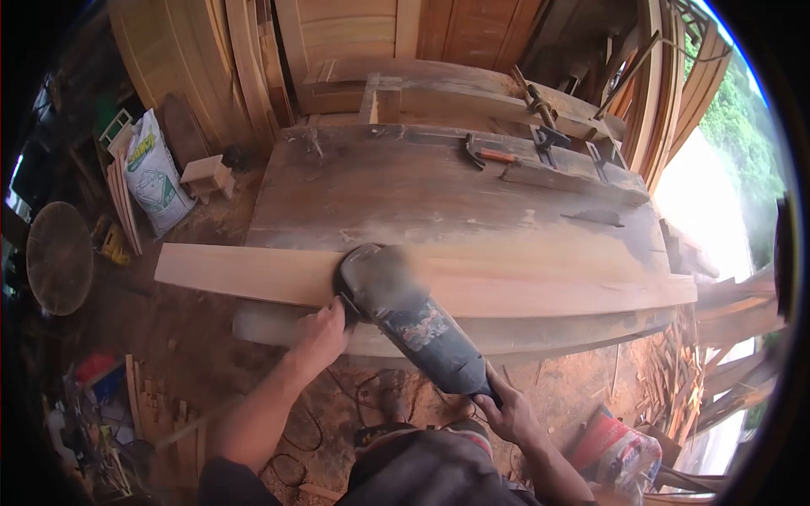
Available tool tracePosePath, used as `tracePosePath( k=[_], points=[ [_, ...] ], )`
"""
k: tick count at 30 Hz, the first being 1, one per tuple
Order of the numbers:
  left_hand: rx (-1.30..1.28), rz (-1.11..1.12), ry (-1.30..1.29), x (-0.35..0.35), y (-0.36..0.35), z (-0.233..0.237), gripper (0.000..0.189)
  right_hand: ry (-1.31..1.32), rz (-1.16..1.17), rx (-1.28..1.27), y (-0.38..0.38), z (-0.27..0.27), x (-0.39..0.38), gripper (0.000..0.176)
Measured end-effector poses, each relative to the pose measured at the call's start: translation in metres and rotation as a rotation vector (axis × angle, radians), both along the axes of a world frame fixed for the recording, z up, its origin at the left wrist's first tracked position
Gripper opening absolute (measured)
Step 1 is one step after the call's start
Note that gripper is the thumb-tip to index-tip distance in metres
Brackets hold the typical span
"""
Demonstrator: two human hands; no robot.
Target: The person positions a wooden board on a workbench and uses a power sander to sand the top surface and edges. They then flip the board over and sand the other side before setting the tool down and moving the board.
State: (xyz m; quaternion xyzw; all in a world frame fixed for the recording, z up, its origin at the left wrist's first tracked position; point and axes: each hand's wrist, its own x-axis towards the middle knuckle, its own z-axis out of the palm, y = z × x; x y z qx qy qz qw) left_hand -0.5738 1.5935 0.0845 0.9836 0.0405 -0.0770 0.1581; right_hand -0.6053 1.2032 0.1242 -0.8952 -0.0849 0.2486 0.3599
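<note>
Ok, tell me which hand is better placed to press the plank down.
Left, probably. The left hand sits beside the grinder head, at the near edge of the plank; the right hand grips the tool's tail, away from the wood.

1. Sander [405, 312]: dusty grey-black body, with a worn label of small red, blue and white patches
2. Plank [548, 291]: pale peach-tan wood with faint pinkish streaks running along its length
3. Workbench [405, 185]: dull grey-brown, smeared with pale sawdust
4. Sack [156, 177]: white with green printing
5. Bag [620, 451]: red and white
6. Tool handle [499, 156]: bright orange
7. Floor [194, 337]: reddish-brown
8. Foliage [747, 126]: bright green
</note>
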Motion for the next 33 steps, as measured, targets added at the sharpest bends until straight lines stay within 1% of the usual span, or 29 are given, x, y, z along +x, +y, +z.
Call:
tracePosePath(
  k=[2,4,7,9,12,13,15,16,17,20,21,25,28,29,33],
  points=[
    [-0.045,0.046,0.032,-0.008,0.032,-0.004,0.057,-0.026,0.072,0.012,0.033,0.007,0.005,0.077],
    [-0.033,0.045,0.003,-0.009,0.043,-0.005,0.056,-0.041,0.109,0.014,0.038,0.01,0.006,0.078],
    [-0.014,0.042,0.056,0.001,0.023,0.0,0.047,-0.036,0.067,-0.002,0.028,0.009,0.002,0.079],
    [0.024,-0.041,0.068,0.012,-0.011,0.011,0.05,-0.009,0.006,-0.026,-0.005,0.009,-0.004,0.079],
    [0.021,-0.178,0.057,0.034,-0.075,0.011,0.049,-0.052,-0.082,-0.075,-0.063,0.007,-0.022,0.079],
    [0.013,-0.228,0.063,0.042,-0.097,0.01,0.048,0.025,-0.161,-0.067,-0.076,0.021,-0.025,0.078],
    [0.013,-0.343,0.053,0.06,-0.146,0.011,0.049,0.001,-0.253,-0.059,-0.115,0.023,-0.034,0.077],
    [-0.003,-0.362,0.063,0.069,-0.17,0.009,0.05,-0.013,-0.301,-0.054,-0.132,0.026,-0.038,0.076],
    [-0.02,-0.387,0.074,0.078,-0.196,0.005,0.05,0.006,-0.39,0.02,-0.147,0.032,-0.04,0.074],
    [-0.026,-0.499,0.098,0.109,-0.278,0.008,0.049,0.041,-0.54,-0.021,-0.207,0.03,-0.053,0.072],
    [-0.029,-0.537,0.099,0.12,-0.305,0.007,0.049,0.023,-0.557,-0.058,-0.226,0.029,-0.055,0.071],
    [-0.034,-0.681,0.107,0.165,-0.418,0.012,0.047,0.062,-0.775,0.021,-0.302,0.032,-0.054,0.071],
    [-0.02,-0.774,0.088,0.198,-0.508,0.018,0.042,-0.06,-0.818,0.03,-0.371,0.02,-0.047,0.071],
    [-0.015,-0.808,0.077,0.209,-0.538,0.02,0.04,-0.005,-0.889,0.046,-0.393,0.025,-0.045,0.07],
    [0.007,-0.913,0.066,0.253,-0.656,0.021,0.034,-0.085,-0.992,0.122,-0.482,0.01,-0.032,0.067]
  ],
)
